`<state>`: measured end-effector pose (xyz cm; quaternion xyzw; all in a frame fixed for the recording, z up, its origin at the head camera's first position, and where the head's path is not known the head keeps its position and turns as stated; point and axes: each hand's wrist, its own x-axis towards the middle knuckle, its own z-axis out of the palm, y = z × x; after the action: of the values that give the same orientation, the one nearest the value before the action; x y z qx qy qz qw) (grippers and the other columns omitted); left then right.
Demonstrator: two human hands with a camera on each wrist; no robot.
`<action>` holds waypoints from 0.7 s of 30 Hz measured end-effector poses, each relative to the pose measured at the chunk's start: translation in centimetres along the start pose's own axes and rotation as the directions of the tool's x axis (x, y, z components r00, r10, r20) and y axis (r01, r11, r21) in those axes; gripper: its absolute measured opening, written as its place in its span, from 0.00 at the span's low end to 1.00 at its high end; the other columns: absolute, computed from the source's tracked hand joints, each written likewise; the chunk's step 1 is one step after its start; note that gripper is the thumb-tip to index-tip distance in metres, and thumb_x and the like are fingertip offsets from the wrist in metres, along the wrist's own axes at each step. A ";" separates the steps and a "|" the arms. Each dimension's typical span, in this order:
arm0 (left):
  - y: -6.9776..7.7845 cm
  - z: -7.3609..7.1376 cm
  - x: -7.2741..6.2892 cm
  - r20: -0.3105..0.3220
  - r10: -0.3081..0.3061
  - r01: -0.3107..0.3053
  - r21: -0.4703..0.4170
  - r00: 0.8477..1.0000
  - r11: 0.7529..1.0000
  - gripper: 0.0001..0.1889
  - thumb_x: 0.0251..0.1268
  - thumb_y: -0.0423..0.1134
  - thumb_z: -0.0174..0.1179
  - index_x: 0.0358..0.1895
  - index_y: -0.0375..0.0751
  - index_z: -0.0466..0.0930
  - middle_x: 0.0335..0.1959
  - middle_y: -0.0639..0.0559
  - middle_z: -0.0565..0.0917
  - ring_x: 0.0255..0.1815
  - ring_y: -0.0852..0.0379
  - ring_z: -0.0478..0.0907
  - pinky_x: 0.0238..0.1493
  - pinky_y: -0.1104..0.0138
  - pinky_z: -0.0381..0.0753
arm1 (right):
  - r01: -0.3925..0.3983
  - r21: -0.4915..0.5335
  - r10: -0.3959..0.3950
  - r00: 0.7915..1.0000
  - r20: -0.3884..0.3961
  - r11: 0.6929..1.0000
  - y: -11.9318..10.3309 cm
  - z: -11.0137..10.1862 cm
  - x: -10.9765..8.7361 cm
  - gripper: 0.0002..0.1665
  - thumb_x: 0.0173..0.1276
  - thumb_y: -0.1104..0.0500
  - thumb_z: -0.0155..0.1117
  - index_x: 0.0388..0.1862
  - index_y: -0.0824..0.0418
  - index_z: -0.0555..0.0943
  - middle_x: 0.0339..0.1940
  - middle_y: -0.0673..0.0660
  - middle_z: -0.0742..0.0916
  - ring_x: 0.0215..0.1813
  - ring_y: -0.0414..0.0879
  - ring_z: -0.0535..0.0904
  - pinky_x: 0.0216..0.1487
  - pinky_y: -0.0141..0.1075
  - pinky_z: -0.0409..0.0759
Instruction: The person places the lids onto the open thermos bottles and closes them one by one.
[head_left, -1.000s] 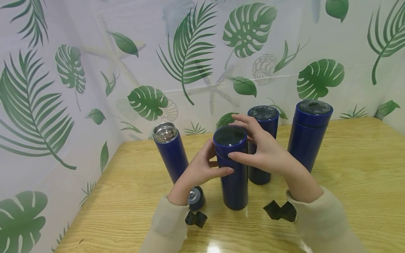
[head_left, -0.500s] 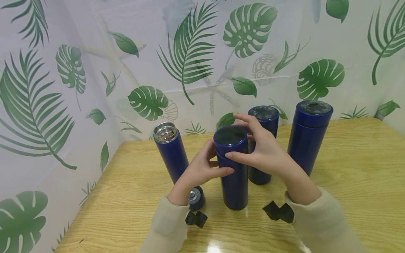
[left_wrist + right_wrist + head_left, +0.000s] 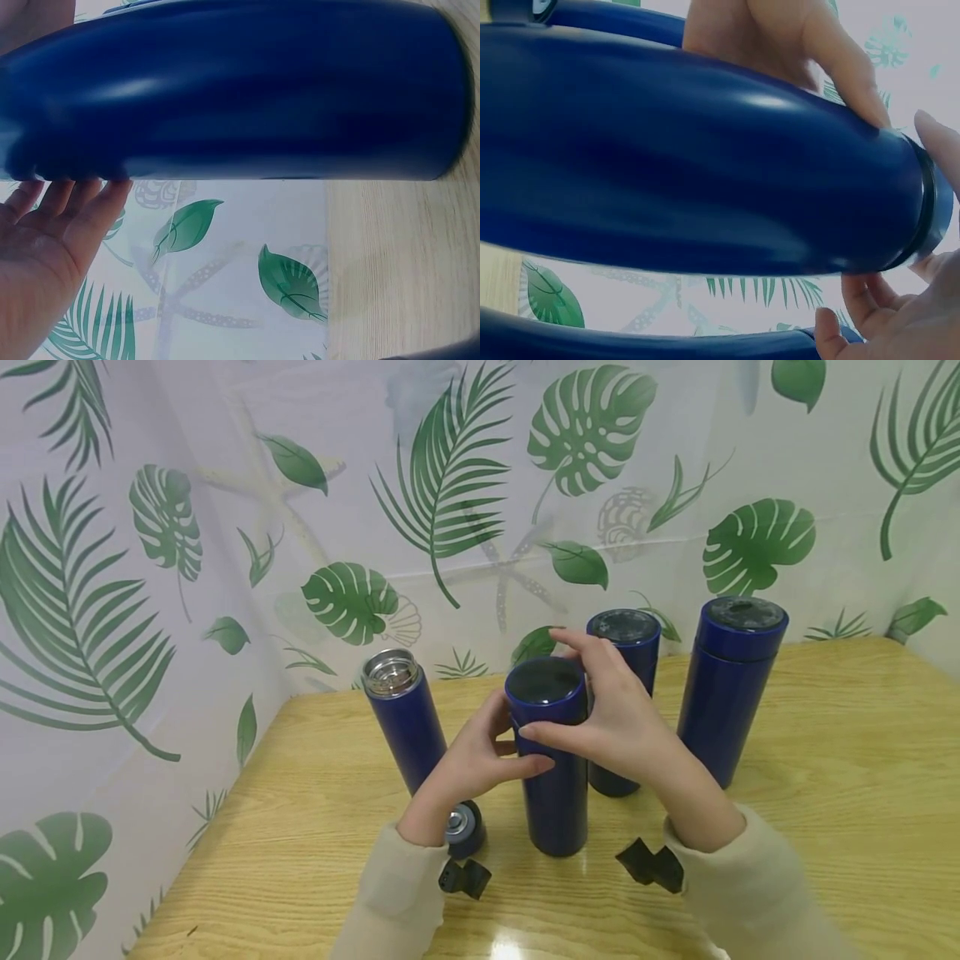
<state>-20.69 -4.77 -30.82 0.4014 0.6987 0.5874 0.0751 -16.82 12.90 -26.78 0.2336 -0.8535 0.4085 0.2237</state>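
Observation:
A dark blue thermos (image 3: 555, 806) stands upright on the table in the head view, its glossy black-topped lid (image 3: 545, 682) on it. My left hand (image 3: 476, 756) grips the body just under the lid, thumb in front and fingers behind. From the right, my right hand (image 3: 618, 718) holds the lid between thumb and fingers. In the left wrist view the thermos body (image 3: 262, 90) fills the top, with left fingers (image 3: 94, 214) against its side. The right wrist view shows right-hand fingers (image 3: 870, 300) and thumb around the lid (image 3: 941, 214), with a dark seam below it.
An uncapped thermos (image 3: 408, 722) with a steel mouth stands to the left. Its likely cap (image 3: 467, 831) lies underside up beside my left wrist. Two more lidded blue thermoses, one behind (image 3: 626, 643) and one at right (image 3: 731, 693), stand on the wooden table (image 3: 847, 760).
My right hand has turned a little around the lid, its thumb sliding leftward across the front and its wrist shifting left. The left hand and the thermos body stay in place.

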 end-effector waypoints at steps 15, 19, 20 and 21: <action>-0.3 -0.1 0.0 -0.012 0.002 -0.001 0.020 1.000 1.000 0.39 0.50 0.25 0.61 0.66 0.44 0.52 0.57 0.45 0.67 0.55 0.53 0.68 0.48 0.58 0.72 | -0.029 0.286 -0.040 0.972 0.233 0.958 1.3 -1.3 0.3 0.46 0.56 0.62 0.64 0.68 0.60 0.49 0.62 0.60 0.66 0.62 0.54 0.62 0.58 0.55 0.57; 1.2 0.2 -0.2 -0.015 -0.018 0.019 0.023 1.000 1.000 0.39 0.50 0.21 0.59 0.66 0.38 0.50 0.57 0.40 0.66 0.55 0.49 0.68 0.48 0.58 0.72 | -0.024 0.289 -0.045 0.972 0.231 0.957 1.4 -1.3 0.3 0.47 0.56 0.61 0.64 0.68 0.59 0.49 0.61 0.60 0.67 0.62 0.54 0.63 0.58 0.56 0.56; 1.5 0.3 -0.3 -0.014 -0.020 0.020 0.024 1.000 1.000 0.39 0.50 0.21 0.59 0.66 0.37 0.50 0.57 0.39 0.66 0.55 0.49 0.68 0.48 0.58 0.72 | -0.024 0.289 -0.045 0.972 0.229 0.957 1.4 -1.3 0.3 0.47 0.56 0.61 0.64 0.68 0.60 0.49 0.61 0.60 0.67 0.62 0.54 0.63 0.58 0.56 0.56; 1.8 0.3 -0.3 -0.013 -0.021 0.021 0.024 1.000 0.999 0.39 0.50 0.21 0.59 0.66 0.36 0.50 0.57 0.39 0.66 0.55 0.48 0.68 0.48 0.58 0.72 | -0.024 0.287 -0.043 0.973 0.226 0.958 1.4 -1.3 0.3 0.47 0.56 0.61 0.65 0.68 0.60 0.49 0.61 0.60 0.67 0.62 0.54 0.63 0.58 0.56 0.56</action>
<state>-19.47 -4.74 -29.44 0.3910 0.7106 0.5805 0.0720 -17.64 14.66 -26.75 0.3134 -0.8040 0.4974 0.0888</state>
